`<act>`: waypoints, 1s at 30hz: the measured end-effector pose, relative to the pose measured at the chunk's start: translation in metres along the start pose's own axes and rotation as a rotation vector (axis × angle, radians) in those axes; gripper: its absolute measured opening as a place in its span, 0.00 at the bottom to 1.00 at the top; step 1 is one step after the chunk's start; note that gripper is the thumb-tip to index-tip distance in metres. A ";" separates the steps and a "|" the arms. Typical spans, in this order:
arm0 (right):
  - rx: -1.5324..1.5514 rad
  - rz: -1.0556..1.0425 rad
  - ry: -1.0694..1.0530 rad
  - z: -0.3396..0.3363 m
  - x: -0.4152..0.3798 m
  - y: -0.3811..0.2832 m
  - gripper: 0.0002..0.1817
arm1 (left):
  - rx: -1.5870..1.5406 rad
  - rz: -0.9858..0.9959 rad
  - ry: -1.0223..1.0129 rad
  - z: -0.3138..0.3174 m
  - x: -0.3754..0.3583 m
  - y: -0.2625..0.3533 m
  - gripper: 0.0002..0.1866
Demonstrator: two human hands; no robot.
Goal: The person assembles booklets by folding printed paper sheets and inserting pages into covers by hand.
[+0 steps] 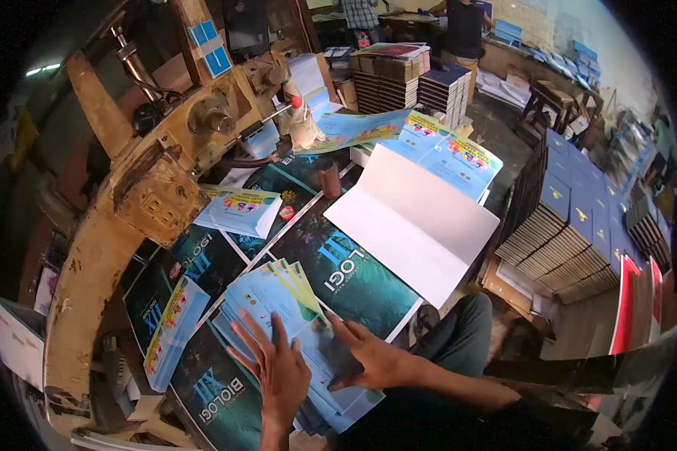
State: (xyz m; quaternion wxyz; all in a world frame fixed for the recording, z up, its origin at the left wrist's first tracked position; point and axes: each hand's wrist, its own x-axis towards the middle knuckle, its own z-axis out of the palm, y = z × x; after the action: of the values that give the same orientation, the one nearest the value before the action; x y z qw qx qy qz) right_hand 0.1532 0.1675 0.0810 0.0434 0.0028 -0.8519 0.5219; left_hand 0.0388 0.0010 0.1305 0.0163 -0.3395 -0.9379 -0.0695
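A fanned pile of light-blue printed sheets (257,295) lies in front of me on dark green sheets lettered "BIOLOGI XII" (222,391). My left hand (274,364) is over the left part of the pile, its fingers stretched out and spread. On the pile's right side is my right hand (376,359), with thumb and forefinger wide apart and the other fingers partly hidden. A large white folded sheet (417,218) lies beyond my right hand, over the dark green sheets. Folded blue-and-yellow leaflets (174,331) stand to the left of the pile.
A worn metal machine (90,301) curves along the left side. More blue printed sheets (451,161) lie behind the white sheet, near a brown cylinder (329,183). Stacks of dark-blue books (572,203) stand to the right. Two people (465,30) are at the back.
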 end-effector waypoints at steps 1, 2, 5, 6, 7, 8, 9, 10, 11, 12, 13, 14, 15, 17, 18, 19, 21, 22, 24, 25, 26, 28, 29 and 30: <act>0.006 -0.001 0.000 0.005 0.000 -0.001 0.65 | 0.094 0.088 -0.025 -0.001 0.004 -0.002 0.31; -0.123 -0.045 -0.011 0.009 0.000 -0.001 0.63 | 0.094 0.086 -0.023 0.002 0.002 0.000 0.31; -0.238 -0.132 0.049 0.016 -0.002 0.012 0.58 | 0.023 0.141 0.118 0.028 0.002 0.014 0.36; -0.208 -0.174 0.119 0.016 -0.003 0.016 0.54 | 0.017 0.148 0.121 0.038 0.001 0.013 0.36; -0.276 -0.110 0.117 -0.001 -0.007 -0.001 0.49 | 0.012 0.121 0.130 0.044 0.000 0.011 0.37; -0.341 -0.049 0.111 -0.026 -0.011 -0.033 0.45 | 0.009 0.088 0.138 0.047 0.000 0.009 0.38; -0.219 -0.184 0.229 -0.048 -0.010 -0.057 0.41 | 0.005 0.069 0.129 0.047 0.000 0.009 0.40; -0.095 -0.315 0.338 -0.070 -0.012 -0.083 0.38 | -0.004 0.054 0.123 0.048 -0.001 0.009 0.40; 0.020 -0.452 0.373 -0.088 -0.018 -0.106 0.37 | -0.010 0.059 0.133 0.050 0.000 0.008 0.40; 0.138 -0.591 0.344 -0.100 -0.027 -0.123 0.37 | -0.014 0.071 0.149 0.051 0.002 0.008 0.39; 0.242 -0.728 0.287 -0.107 -0.035 -0.134 0.37 | -0.020 0.090 0.188 0.051 0.000 0.008 0.39; 0.295 -0.801 0.221 -0.112 -0.042 -0.143 0.37 | -0.019 0.094 0.185 0.052 0.001 0.009 0.39; 0.327 -0.844 0.161 -0.112 -0.045 -0.147 0.37 | -0.015 0.084 0.194 0.053 0.001 0.010 0.39; 0.349 -0.860 0.104 -0.110 -0.048 -0.153 0.36 | -0.006 0.077 0.200 0.054 0.001 0.008 0.39; 0.360 -0.864 0.085 -0.109 -0.047 -0.155 0.36 | -0.008 0.078 0.204 0.055 0.002 0.007 0.39; 0.364 -0.859 0.079 -0.108 -0.047 -0.155 0.36 | -0.012 0.077 0.212 0.056 0.002 0.007 0.38; 0.372 -0.849 0.073 -0.105 -0.047 -0.152 0.35 | -0.018 0.074 0.208 0.056 0.003 0.007 0.38; 0.374 -0.842 0.075 -0.104 -0.048 -0.151 0.35 | -0.021 0.073 0.201 0.055 0.003 0.007 0.39; 0.380 -0.847 0.070 -0.104 -0.050 -0.150 0.35 | -0.021 0.071 0.204 0.056 0.003 0.007 0.39; 0.386 -0.850 0.066 -0.104 -0.051 -0.151 0.35 | -0.019 0.075 0.199 0.056 0.002 0.007 0.39; 0.389 -0.849 0.066 -0.104 -0.051 -0.151 0.34 | -0.019 0.080 0.194 0.056 0.002 0.008 0.39; 0.398 -0.846 0.063 -0.104 -0.051 -0.151 0.34 | -0.016 0.079 0.192 0.054 0.002 0.008 0.39; 0.401 -0.845 0.055 -0.103 -0.050 -0.151 0.34 | -0.017 0.086 0.190 0.054 0.001 0.007 0.39; 0.402 -0.844 0.050 -0.102 -0.050 -0.149 0.34 | -0.029 0.086 0.195 0.055 0.001 0.007 0.39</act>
State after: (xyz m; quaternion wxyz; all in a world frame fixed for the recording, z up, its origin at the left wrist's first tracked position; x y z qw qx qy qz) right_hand 0.2182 0.1883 0.2553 0.2709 0.3449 -0.6570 0.6132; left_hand 0.0434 0.0150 0.0772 0.1053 -0.3713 -0.9153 -0.1150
